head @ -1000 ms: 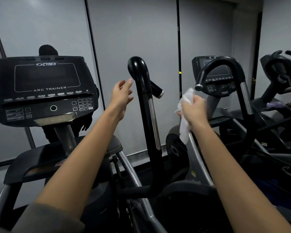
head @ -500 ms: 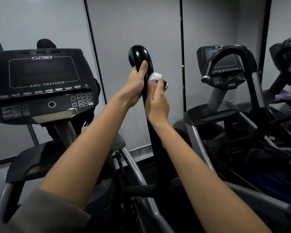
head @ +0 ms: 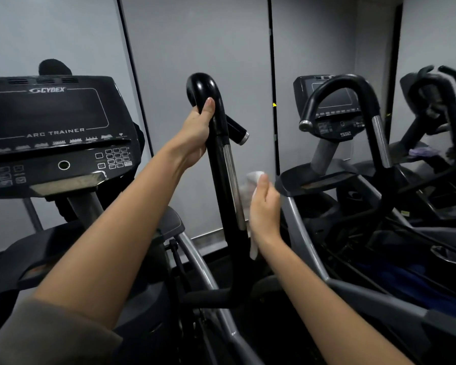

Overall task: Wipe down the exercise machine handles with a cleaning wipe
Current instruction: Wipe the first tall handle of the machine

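Note:
A tall black handle with a hooked top and a silver strip rises at the centre of the head view. My left hand grips it just under the hook, thumb pointing up. My right hand is lower, at the handle's right side, and holds a white cleaning wipe pressed against the silver strip. The wipe hangs down below my palm. A short side grip sticks out to the right behind the handle.
The Cybex Arc Trainer console stands at the left. A second machine with a curved black handle and its own console stands to the right, and more machines lie beyond. Grey wall panels close the back.
My left hand closed on the handle's top and stays there. My right hand brought the wipe to the handle near the top, then slid down along the silver strip.

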`<state>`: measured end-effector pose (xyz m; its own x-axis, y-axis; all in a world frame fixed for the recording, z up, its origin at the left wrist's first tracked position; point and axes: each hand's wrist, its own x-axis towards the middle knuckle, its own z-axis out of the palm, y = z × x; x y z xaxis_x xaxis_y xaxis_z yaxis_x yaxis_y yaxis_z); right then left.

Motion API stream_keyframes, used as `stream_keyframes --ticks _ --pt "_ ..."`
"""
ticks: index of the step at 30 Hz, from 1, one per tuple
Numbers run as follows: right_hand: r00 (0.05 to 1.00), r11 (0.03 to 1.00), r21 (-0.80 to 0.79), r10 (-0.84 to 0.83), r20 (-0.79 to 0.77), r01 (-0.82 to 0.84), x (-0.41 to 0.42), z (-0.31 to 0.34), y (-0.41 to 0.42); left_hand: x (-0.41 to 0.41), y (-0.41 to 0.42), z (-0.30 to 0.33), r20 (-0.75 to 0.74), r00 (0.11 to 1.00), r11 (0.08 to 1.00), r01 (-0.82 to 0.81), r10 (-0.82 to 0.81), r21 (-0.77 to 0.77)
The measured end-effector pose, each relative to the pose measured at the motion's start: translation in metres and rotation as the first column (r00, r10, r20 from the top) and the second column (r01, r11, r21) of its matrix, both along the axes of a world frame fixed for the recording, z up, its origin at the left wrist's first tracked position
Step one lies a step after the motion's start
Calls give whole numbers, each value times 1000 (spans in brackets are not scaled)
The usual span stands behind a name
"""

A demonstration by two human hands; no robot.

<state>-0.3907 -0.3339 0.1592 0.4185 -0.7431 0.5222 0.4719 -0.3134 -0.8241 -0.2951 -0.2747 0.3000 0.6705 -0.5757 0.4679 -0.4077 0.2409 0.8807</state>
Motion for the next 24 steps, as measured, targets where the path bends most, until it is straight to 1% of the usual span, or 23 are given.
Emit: stream_keyframes --ticks 1,2,4,7,8,11,12,14,15,20,21,23,24 --pt "998 996 57 63 13 -64 4 16 -6 1 0 1 6 1000 1000 6 -6 4" --pt "986 982 93 164 26 -166 10 33 -9 4 0 2 19 1000 1000 6 -6 18" --pt "935 926 126 353 41 -355 24 66 -7 3 1 3 62 998 997 -30 25 70" --pt "850 836 182 526 3 -518 45 94 -10 2 2 3 130 988 987 -101 84 126" --pt "805 787 214 593 -4 -579 50 96 -14 2 1 3 146 984 984 -119 99 134" --pt "605 572 293 795 31 -766 55 86 -23 2 1 3 154 982 984 -131 112 121" --pt "554 527 287 832 15 -800 54 82 -23 3 1 2 153 982 986 -125 107 113" --pt "500 487 263 866 -18 -833 50 74 -21 6 1 1 165 981 987 -117 98 111" --pt "504 492 263 864 -27 -830 47 69 -20 6 1 0 167 982 988 -110 91 112" --pt "577 574 235 814 -59 -785 36 34 -14 11 2 -2 147 987 992 -81 65 99" --pt "603 605 212 794 -80 -768 34 27 -13 10 1 -2 145 987 992 -83 69 92" --pt "693 709 191 705 -155 -679 28 16 -10 9 0 -2 139 987 992 -92 80 81" --pt "733 756 224 653 -192 -615 24 9 -8 9 -1 -2 134 987 993 -94 84 73"
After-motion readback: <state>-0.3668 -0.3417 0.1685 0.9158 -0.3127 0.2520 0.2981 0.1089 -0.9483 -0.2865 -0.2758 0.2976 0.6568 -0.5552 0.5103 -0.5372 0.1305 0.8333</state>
